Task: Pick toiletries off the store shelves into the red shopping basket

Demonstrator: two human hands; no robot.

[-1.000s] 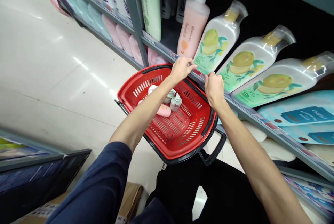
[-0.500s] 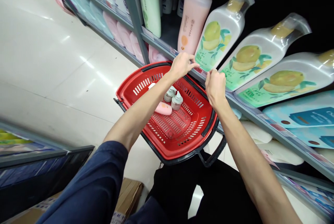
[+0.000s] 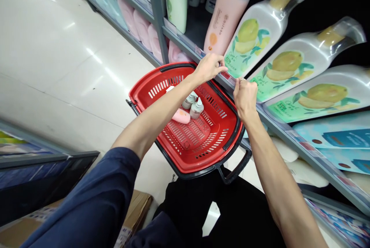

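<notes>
At the front edge of the shelf, my left hand has its fingers curled, with the tips by a red price label below a lemon-printed pump bottle. My right hand is closed at the same shelf edge, just right of the label, a ring on one finger. What either hand pinches, if anything, is hidden. Beneath my forearms is a red shopping basket. Inside it lie a pink bottle and small white pump bottles, partly covered by my left arm.
Along the shelf stand a pink pump bottle, a green bottle and more lemon-printed bottles. Blue packs lie at the right. A grey shelf post rises behind the basket. Cardboard boxes sit at lower left.
The shelf bottles and both hands appear slightly further right in the view. Both hands stay at the shelf edge, and the basket and its contents keep nearly the same place.
</notes>
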